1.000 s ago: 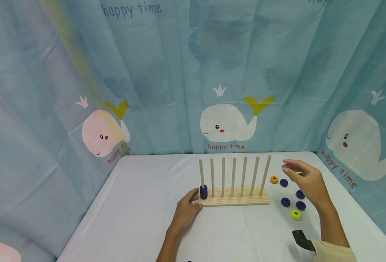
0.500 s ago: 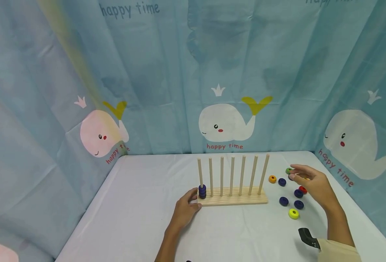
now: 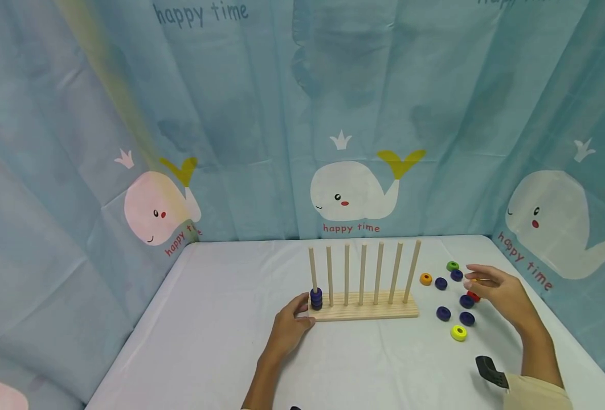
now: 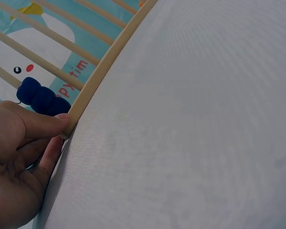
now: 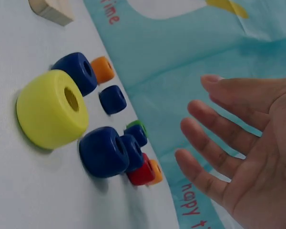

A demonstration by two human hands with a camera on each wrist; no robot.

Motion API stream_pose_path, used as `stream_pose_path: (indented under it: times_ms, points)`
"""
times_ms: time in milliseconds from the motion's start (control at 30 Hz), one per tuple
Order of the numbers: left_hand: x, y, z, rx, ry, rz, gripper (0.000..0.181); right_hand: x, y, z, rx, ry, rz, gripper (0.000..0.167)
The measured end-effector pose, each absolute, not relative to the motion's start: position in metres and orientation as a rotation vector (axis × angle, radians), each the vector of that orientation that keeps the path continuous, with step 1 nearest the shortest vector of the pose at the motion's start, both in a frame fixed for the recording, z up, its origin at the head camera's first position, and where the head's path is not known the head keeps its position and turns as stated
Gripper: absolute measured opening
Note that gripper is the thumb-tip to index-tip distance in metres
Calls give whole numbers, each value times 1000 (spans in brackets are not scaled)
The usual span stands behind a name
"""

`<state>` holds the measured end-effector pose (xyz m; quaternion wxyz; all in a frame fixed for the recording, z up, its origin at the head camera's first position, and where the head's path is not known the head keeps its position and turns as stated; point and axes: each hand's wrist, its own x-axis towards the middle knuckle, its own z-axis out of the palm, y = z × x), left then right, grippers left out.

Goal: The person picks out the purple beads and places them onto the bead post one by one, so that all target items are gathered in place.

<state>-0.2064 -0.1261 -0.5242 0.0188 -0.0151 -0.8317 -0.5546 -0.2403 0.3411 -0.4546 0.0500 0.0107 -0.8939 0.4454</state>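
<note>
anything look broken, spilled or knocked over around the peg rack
Nothing stands out. The peg rack stands upright, with blue beads threaded on its leftmost peg. The loose beads to its right lie scattered on the white cloth, none visibly damaged.

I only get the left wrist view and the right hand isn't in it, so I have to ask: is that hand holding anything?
Observer: No, the right hand holds nothing.
Operator: Which loose piece lies closest to the person?
Observer: A yellow bead.
Operator: The wooden rack runs out of my frame. What stands on it in all?
Observer: Seven upright pegs.
</note>
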Motion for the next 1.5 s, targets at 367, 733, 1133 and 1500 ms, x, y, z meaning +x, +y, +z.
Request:
stream_pose_path:
  times_ms: [367, 733, 1133, 1500]
  points:
    - [-206, -127, -526, -47, -2591, -1696, 60, -240, 355, -468, 47, -2848, 1309, 61]
    - [-207, -128, -526, -78, -2589, -1674, 59, -242, 357, -473, 46, -2922, 1272, 64]
    - [-207, -128, -526, -74, -2589, -1679, 60, -244, 352, -475, 45, -2944, 1208, 63]
    - [-207, -129, -527, -95, -2587, -1683, 60, -247, 346, -483, 22, -2958, 1148, 57]
